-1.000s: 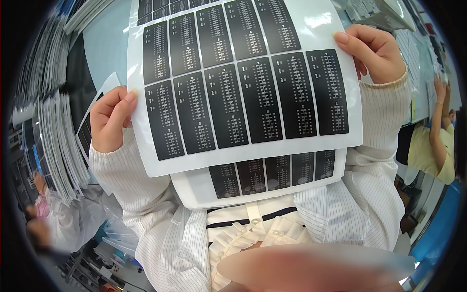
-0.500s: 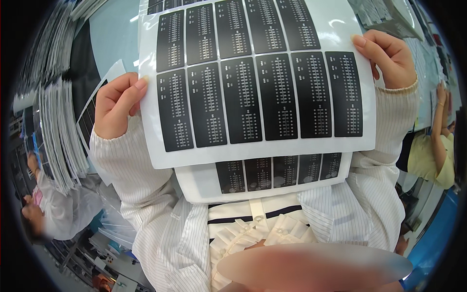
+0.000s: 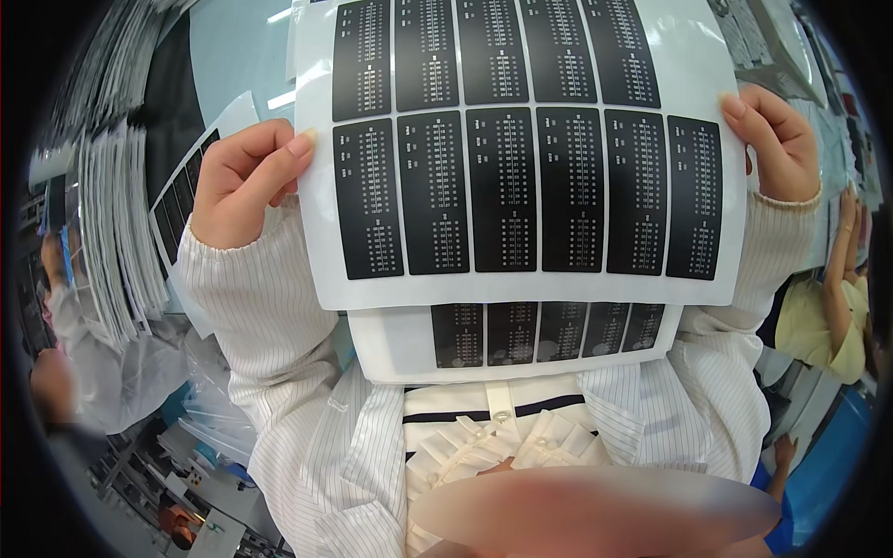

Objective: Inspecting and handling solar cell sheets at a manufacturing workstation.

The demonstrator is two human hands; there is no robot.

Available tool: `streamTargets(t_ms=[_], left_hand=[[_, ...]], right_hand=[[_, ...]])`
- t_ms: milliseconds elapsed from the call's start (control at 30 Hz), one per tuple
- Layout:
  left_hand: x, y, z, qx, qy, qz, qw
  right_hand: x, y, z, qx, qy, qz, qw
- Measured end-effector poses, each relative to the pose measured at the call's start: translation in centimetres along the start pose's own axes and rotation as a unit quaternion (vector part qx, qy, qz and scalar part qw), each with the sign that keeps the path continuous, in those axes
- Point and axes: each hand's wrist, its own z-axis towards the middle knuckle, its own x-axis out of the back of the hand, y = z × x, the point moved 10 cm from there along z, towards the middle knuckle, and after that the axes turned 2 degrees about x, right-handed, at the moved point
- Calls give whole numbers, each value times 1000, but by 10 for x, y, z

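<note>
I hold a white sheet [image 3: 521,149] covered with rows of black rectangular labels up close to my face. My left hand [image 3: 246,181] pinches its left edge, thumb on the front. My right hand [image 3: 777,144] grips the right edge. A second sheet [image 3: 549,339] of the same black labels lies below it, its lower strip showing under the held sheet. Both my sleeves are white with thin stripes.
Stacks of similar label sheets [image 3: 112,242] stand on edge at the left. Another loose sheet [image 3: 181,200] lies behind my left hand. A person in white [image 3: 93,363] works at the left, and a person in yellow [image 3: 828,316] at the right.
The held sheet has come up and closer to the camera, and both hands moved upward with it.
</note>
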Motion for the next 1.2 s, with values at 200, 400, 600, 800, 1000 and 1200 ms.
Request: streamTargets(t_ms=[200, 400, 600, 800, 1000, 1200], left_hand=[[1, 2, -2, 3, 11, 14, 1000], [0, 3, 1, 0, 2, 10, 1000], [0, -2, -3, 13, -16, -2, 1000], [-4, 1, 1, 5, -21, -45, 999], [-5, -2, 2, 8, -41, -61, 997], [-3, -2, -3, 32, -27, -59, 997]], right_hand=[[3, -3, -2, 13, 26, -16, 999], [6, 6, -4, -58, 17, 6, 998], [-1, 17, -2, -65, 12, 35, 997], [5, 13, -5, -78, 14, 38, 996], [8, 13, -4, -68, 38, 67, 995], [0, 18, -4, -89, 2, 69, 994]])
